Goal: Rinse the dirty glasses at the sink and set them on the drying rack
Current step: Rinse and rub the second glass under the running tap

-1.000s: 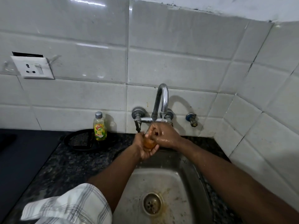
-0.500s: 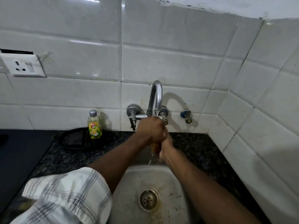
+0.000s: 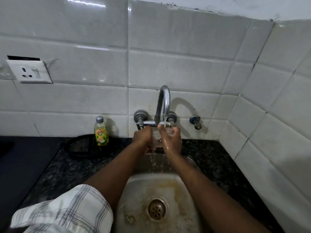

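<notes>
A small clear glass (image 3: 156, 136) sits between both my hands, right under the spout of the chrome tap (image 3: 164, 101). Water runs from the spout onto it and spills down into the steel sink (image 3: 178, 184). My left hand (image 3: 142, 137) grips the glass from the left. My wet right hand (image 3: 172, 139) curls round it from the right, with its fingers over the rim. Most of the glass is hidden by my fingers. Yellowish stains lie on the sink floor near the drain (image 3: 156, 209). No drying rack is in view.
A yellow dish-soap bottle (image 3: 101, 132) stands on the dark granite counter (image 3: 210, 157) left of the tap, beside a black round stand (image 3: 80, 145). A wall socket (image 3: 28, 71) is at the far left. A small valve (image 3: 195, 121) sticks out right of the tap. Tiled walls close the corner.
The orange colour seen in the glass a second ago is gone and it looks clear. My left hand has moved off the top to the glass's left side, and more water splashes down.
</notes>
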